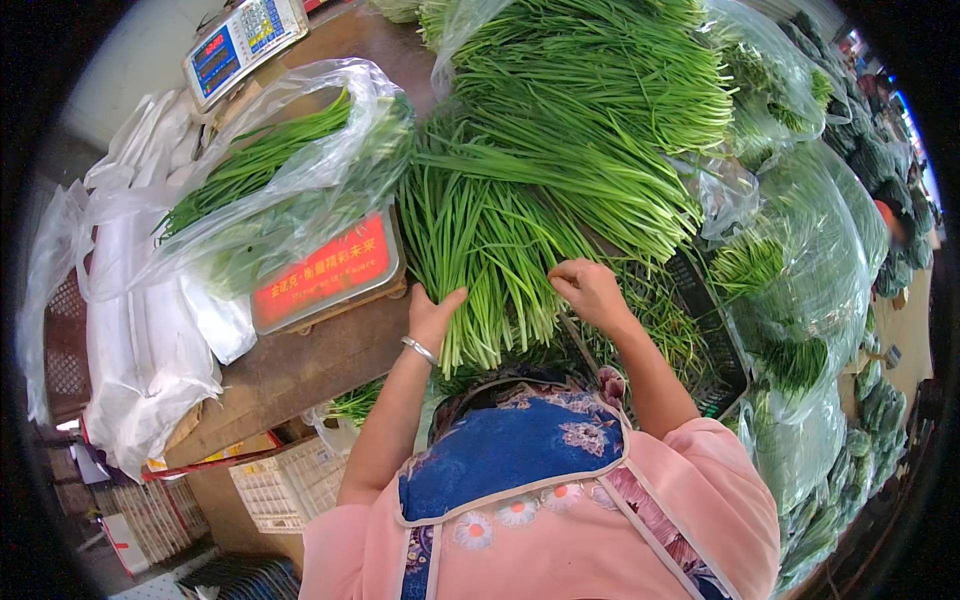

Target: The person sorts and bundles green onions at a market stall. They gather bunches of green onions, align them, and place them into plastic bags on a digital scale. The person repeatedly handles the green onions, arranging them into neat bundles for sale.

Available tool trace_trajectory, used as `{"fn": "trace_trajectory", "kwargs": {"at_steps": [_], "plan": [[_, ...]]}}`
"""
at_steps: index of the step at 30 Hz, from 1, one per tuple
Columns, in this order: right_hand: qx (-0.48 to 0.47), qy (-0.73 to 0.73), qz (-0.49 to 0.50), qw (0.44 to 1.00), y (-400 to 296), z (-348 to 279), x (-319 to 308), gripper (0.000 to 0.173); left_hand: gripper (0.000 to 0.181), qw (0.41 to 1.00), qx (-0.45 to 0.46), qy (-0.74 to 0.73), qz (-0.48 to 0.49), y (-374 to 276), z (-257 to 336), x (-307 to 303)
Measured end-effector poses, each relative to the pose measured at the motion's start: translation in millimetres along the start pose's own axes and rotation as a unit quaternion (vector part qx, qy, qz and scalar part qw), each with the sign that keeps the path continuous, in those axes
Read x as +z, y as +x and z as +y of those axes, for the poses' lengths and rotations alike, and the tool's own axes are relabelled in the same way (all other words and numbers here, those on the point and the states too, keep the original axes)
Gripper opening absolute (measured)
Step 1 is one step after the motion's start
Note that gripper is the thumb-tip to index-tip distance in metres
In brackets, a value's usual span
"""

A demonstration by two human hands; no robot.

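A bunch of green garlic chives [480,255] lies before me, its pale stem ends towards my apron. My left hand [433,319] grips the left edge of this bunch, thumb on top and the other fingers hidden beneath the stems. At the bunch's right edge is my right hand [585,289], its thumb and fingertips pinched together; whether a stem is between them is too small to tell. More chives [592,82] are piled beyond. On the scale's platform [330,274] sits a clear plastic bag [300,187] with chives in it.
The scale's keypad and display [244,45] stand at the upper left. White plastic bags [142,322] hang over the wooden table's [322,375] left side. A black crate [720,337] with loose green scraps is at the right, beside large bagged bundles [810,262]. A white crate [281,487] stands below.
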State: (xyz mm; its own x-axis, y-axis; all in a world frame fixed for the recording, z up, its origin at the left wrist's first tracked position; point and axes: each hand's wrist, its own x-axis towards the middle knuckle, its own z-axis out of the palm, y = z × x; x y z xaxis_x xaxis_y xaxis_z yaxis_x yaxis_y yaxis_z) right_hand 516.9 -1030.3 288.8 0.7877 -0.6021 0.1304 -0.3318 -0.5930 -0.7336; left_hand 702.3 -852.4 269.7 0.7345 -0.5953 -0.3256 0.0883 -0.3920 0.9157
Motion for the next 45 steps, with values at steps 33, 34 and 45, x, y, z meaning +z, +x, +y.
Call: {"fn": "trace_trajectory", "kwargs": {"at_steps": [33, 34, 45], "plan": [[0.193, 0.406, 0.090, 0.889, -102, 66, -167, 0.011, 0.034, 0.823, 0.431, 0.353, -0.110, -20, 28, 45], [0.189, 0.445, 0.116, 0.868, -116, 79, -172, 0.011, 0.034, 0.822, 0.428, 0.360, -0.104, -21, 30, 46], [0.083, 0.426, 0.088, 0.896, -117, 59, -176, 0.014, 0.031, 0.782, 0.510, 0.352, -0.071, -32, 46, 56]]}}
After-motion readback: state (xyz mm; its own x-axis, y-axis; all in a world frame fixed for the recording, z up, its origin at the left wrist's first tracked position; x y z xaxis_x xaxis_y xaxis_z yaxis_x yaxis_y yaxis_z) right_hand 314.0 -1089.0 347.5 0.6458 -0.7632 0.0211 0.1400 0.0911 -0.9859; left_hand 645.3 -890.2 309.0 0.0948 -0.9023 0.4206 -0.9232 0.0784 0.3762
